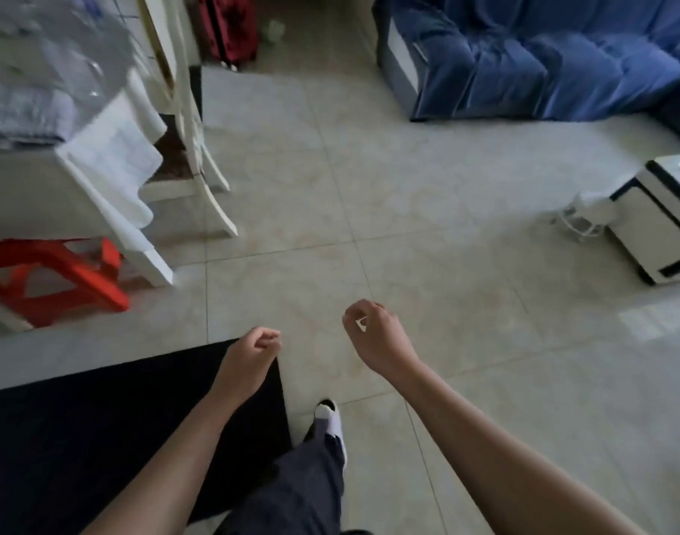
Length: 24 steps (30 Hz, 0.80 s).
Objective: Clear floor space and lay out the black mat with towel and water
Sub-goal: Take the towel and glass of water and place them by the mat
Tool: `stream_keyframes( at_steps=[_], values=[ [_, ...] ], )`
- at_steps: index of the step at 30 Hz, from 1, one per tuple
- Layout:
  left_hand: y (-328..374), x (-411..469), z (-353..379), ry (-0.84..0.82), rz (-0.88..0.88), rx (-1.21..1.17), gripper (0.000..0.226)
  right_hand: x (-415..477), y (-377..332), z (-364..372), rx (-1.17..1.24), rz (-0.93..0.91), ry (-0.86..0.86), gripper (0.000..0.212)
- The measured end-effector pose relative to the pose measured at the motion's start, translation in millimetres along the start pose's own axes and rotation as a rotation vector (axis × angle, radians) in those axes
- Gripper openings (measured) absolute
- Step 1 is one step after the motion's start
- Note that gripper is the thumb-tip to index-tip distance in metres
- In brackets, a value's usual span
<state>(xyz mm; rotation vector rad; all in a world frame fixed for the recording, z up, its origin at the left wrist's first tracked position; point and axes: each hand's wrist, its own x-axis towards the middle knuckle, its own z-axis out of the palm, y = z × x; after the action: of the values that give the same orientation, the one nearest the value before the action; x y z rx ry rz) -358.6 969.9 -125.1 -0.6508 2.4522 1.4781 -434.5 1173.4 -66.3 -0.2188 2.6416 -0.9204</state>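
The black mat (98,426) lies flat on the tiled floor at the lower left, its far right corner under my left hand. My left hand (253,353) hangs above that corner with the fingers curled and nothing in it. My right hand (373,334) floats over bare tiles to the right of the mat, fingers loosely curled, empty. A grey towel (21,113) lies folded on the white table at the upper left. A clear water bottle (71,44), blurred, lies next to it.
A white table (79,179) with a white cloth stands at the left, a red plastic stool (60,279) under it and a white chair (199,156) beside it. A blue sofa (543,59) sits at the top right, a white box (655,225) at the right. My foot (330,422) stands by the mat.
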Motion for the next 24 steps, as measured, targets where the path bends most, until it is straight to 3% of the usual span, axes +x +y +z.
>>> stream_keyframes(
  at_steps=[24],
  values=[
    [72, 340, -189, 0.694, -0.251, -0.305, 0.010, 498, -260, 8, -0.073, -0.559, -0.465, 0.022]
  ],
)
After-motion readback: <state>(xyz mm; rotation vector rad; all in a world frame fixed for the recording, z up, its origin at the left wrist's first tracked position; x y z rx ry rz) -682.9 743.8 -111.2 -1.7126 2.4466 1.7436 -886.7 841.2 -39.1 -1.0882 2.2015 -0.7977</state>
